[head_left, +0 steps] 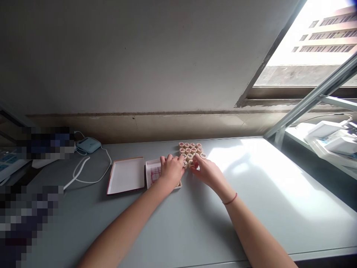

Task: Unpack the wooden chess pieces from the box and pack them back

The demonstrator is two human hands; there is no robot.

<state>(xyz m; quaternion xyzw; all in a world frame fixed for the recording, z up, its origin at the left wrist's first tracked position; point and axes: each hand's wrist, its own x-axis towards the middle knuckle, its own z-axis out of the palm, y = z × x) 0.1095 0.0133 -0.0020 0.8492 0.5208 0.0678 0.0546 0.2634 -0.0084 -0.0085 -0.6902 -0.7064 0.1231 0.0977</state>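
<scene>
Round wooden Chinese chess pieces (188, 150) stand in a close block of rows near the table's back edge, red characters on the far ones and dark ones nearer me. At the block's near right corner, my right hand (208, 171) pinches a chess piece between thumb and index finger. My left hand (172, 172) reaches over the right part of a shallow white box (150, 167). Its fingers are loosely bent and apart, the index finger beside the left edge of the block. Red lines show on the box's bottom; the hand hides much of its contents.
Left of the box lies its open lid (126, 175), inside up. A blue device (88, 144) and a white cable (96, 181) are farther left on the grey table (167, 230). A metal frame (304, 93) and a shelf with white items (331, 136) stand right.
</scene>
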